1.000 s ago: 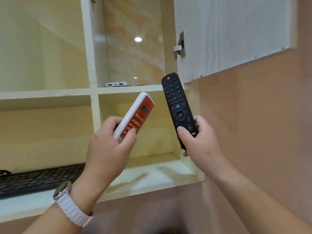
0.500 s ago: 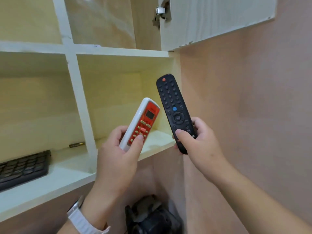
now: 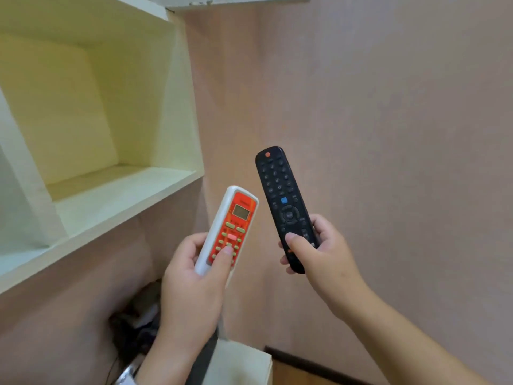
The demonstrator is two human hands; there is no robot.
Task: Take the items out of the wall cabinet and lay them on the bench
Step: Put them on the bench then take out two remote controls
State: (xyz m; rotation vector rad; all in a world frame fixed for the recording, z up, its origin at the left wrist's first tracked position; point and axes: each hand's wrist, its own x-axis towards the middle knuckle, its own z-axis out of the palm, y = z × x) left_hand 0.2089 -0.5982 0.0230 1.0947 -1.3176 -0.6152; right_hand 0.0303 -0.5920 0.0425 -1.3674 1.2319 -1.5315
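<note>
Red-and-white remote (image 3: 228, 228): clamped low on its body in left hand (image 3: 191, 284), thumb on keypad, clear of the cabinet.
Black remote (image 3: 283, 201): gripped at its near end by right hand (image 3: 324, 259), upright, just right of the other.
Wall cabinet (image 3: 116, 190): far left, visible compartment bare.
Worktop: pale corner (image 3: 244, 362) below may be it, unsure.
Advice: lower both level, set flat and apart, release one at a time.
</note>
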